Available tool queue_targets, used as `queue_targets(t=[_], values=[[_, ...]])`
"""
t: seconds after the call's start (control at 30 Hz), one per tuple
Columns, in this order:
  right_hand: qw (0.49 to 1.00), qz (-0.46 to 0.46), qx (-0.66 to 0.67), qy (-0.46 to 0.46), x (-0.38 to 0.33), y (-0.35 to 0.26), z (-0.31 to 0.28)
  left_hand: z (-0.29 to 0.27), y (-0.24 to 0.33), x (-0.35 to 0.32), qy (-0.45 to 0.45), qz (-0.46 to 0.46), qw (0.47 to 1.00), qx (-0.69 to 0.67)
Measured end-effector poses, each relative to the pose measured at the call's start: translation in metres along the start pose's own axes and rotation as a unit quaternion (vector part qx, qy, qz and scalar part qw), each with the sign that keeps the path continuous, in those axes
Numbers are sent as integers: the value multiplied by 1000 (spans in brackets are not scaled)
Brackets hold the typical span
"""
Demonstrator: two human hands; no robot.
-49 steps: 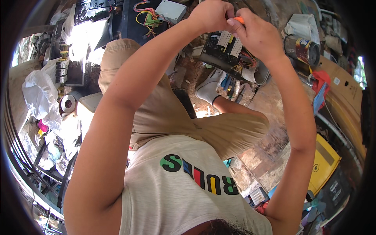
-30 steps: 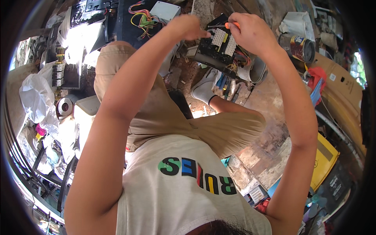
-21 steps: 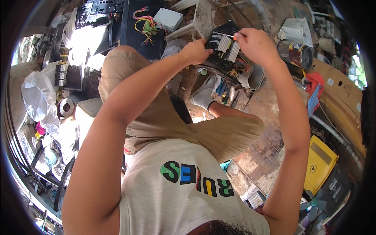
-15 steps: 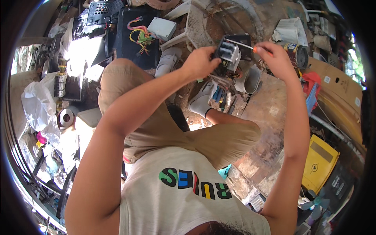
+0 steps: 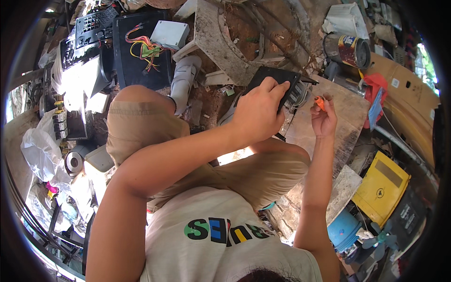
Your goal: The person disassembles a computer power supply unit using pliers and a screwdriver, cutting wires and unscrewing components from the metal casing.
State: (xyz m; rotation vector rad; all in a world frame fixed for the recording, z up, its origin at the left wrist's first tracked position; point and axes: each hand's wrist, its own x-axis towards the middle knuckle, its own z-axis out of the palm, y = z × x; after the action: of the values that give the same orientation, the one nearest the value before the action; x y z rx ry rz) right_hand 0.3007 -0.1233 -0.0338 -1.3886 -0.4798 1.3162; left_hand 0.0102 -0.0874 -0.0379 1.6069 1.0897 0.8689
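Note:
My left hand (image 5: 260, 113) is closed over a black box-shaped electronic unit (image 5: 282, 75), its fingers spread across the flat black face turned upward. Grey cables or metal parts show at the unit's right side, but its inside is mostly hidden. To the right, my right hand (image 5: 325, 120) grips a screwdriver by its orange handle (image 5: 320, 103). The thin shaft is hard to make out and seems to point toward the unit; I cannot tell whether its tip touches it.
A white box with colourful wires (image 5: 170, 34) lies on a black panel (image 5: 123, 66) at far left. A dirty white plastic chair frame (image 5: 211, 37) is beyond my hands. On the right are a large tin (image 5: 347, 49), cardboard (image 5: 404, 94), a yellow case (image 5: 381, 188) and a blue bucket (image 5: 342, 230).
The unit has been turned, so its black face is up and the finned metal parts are hidden. My right hand has come nearer to me with the screwdriver; my left has moved right and nearer.

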Motion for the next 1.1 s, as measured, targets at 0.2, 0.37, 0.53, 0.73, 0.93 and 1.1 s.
queue_targets(t=[0.2, 0.37, 0.53, 0.73, 0.93, 1.1], values=[[996, 31, 5, -80, 0, 9, -10, 1, 1, 3, -10, -1, 1000, 1], [996, 23, -2, -90, 2, 12, -28, 2, 0, 2, -34, -6, 999, -3], [998, -19, 17, -63, 3, 18, -23, 2, 0, 2, -34, -11, 999, -7], [990, 30, 69, -118, 2, 11, -25, 1, -1, 2, -39, -18, 999, -12], [996, 13, -8, -85, 2, 12, -24, 0, -2, 4, -32, -19, 999, -16], [996, -30, -17, -84, 2, 17, -18, 3, -1, 3, -25, -17, 999, -14]])
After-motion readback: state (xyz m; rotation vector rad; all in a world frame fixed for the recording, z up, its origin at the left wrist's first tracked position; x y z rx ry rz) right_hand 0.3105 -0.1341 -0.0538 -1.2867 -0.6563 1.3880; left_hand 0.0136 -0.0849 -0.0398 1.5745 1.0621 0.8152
